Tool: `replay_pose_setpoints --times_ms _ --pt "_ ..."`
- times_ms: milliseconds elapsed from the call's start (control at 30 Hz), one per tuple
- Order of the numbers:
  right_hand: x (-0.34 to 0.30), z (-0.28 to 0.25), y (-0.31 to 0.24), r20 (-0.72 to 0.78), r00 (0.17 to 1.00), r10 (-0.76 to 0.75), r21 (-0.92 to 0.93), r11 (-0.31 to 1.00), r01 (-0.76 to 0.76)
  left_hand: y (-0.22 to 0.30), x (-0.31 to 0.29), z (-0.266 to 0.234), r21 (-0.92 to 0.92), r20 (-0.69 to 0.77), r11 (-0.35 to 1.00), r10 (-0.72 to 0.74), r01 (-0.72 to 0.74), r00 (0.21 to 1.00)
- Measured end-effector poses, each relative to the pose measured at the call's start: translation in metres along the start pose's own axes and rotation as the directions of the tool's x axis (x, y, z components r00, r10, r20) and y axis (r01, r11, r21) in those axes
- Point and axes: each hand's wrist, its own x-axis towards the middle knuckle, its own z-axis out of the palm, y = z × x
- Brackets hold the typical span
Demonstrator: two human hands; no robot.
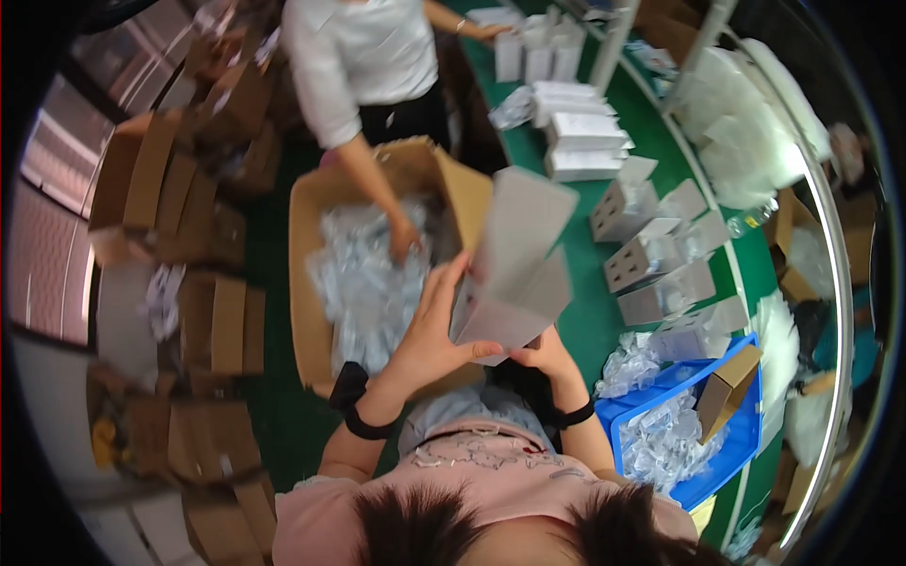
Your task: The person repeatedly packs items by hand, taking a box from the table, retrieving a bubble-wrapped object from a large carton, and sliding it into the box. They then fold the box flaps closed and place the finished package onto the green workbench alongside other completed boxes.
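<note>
A white paperboard box [517, 283] with raised flaps is up in front of my body, slightly blurred. My left hand [436, 321] grips its left side, fingers along the wall and thumb near the lower edge. My right hand [550, 357] holds the lower right, with most of its fingers hidden behind the box. Just left of the box stands a big open carton [307, 354] heaped with small clear plastic packets [363, 283]. Into those packets reaches a co-worker's hand [404, 236]; the co-worker's other hand [493, 31] is at white boxes on the bench.
Along the green bench [578, 219] at right stand open white boxes [634, 264] and stacked flat ones [585, 141]. A blue crate [618, 412] holds plastic packets and a brown box [729, 391]. A clear bottle [752, 219] lies farther right. Brown cartons [212, 439] line the left side.
</note>
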Motion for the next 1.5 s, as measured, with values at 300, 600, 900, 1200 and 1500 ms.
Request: replay_pose_setpoints --times_ms 300,600,900,1200,1500 --pt "0.025 0.069 0.004 0.558 0.771 0.306 -0.564 0.822 0.082 -0.084 -0.109 -0.012 -0.034 -0.367 0.978 0.18 -0.206 0.913" --pt "0.194 0.145 0.113 0.38 0.402 0.833 -0.861 0.16 0.483 -0.11 -0.178 -0.124 0.054 -0.65 0.978 -0.118 0.201 0.75" --pt "0.211 0.161 0.302 -0.154 0.936 0.316 -0.938 -0.345 -0.038 -0.146 -0.193 -0.161 -0.284 -0.852 0.959 -0.257 0.009 0.456" --pt "0.214 0.137 0.155 -0.135 0.816 0.562 -0.974 0.074 -0.212 -0.151 -0.138 -0.161 -0.161 -0.652 0.976 -0.215 0.144 0.727" --pt "0.049 0.106 -0.149 0.046 0.995 0.087 -0.998 -0.047 0.05 -0.111 -0.021 -0.087 0.028 0.064 0.999 0.028 -0.03 0.998"
